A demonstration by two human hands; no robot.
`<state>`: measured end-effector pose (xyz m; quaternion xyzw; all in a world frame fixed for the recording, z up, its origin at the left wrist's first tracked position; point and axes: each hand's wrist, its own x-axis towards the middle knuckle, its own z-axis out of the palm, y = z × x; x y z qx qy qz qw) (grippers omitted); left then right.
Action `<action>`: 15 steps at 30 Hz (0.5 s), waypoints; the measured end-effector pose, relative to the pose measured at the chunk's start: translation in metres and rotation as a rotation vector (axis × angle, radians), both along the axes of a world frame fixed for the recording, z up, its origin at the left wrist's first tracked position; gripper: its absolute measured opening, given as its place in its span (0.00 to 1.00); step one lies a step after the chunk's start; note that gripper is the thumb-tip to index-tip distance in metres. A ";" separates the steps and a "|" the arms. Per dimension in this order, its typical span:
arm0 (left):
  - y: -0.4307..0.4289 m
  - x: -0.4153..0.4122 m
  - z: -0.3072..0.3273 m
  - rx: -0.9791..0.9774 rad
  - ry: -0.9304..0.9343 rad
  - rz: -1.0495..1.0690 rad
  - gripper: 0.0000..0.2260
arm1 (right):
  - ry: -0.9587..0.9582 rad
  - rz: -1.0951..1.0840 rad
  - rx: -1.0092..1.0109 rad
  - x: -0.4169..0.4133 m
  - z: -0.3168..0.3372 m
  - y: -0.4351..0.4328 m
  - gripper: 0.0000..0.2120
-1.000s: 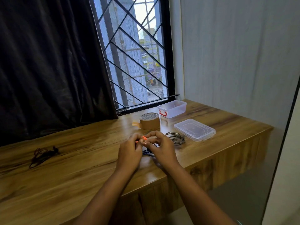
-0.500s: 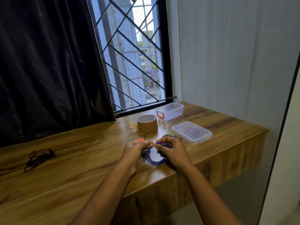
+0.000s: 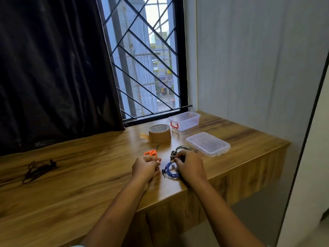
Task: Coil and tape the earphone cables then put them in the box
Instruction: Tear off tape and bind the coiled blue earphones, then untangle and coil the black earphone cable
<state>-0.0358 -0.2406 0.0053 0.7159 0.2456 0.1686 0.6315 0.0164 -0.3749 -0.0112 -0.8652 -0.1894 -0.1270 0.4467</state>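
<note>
- The blue cable coil (image 3: 170,172) is lying on the worktop (image 3: 89,175) just right of the frame's centre. The right hand (image 3: 191,166) is pinching its upper edge with curled fingers (image 3: 178,158).
- The left hand (image 3: 145,167) is resting just beside the coil with its fingers curled. I cannot tell whether they are pinching anything.
- The coil is looking light, thin and springy, so it is probably wanting to unwind. Gripping across all the loops at one spot is likely holding it best.
- The box (image 3: 185,121) is standing open above centre, near the tape roll (image 3: 160,134) and well apart from the coil.
</note>
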 end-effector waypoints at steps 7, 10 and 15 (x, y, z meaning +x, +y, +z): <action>0.022 -0.011 0.003 0.053 -0.059 0.111 0.07 | -0.347 -0.104 -0.199 -0.022 0.013 0.015 0.07; 0.044 -0.024 0.007 0.091 -0.090 0.151 0.06 | -0.401 0.104 -0.163 -0.045 0.024 0.046 0.07; 0.101 -0.051 0.007 0.158 -0.119 0.314 0.06 | -0.285 0.402 -0.271 -0.067 0.017 0.126 0.14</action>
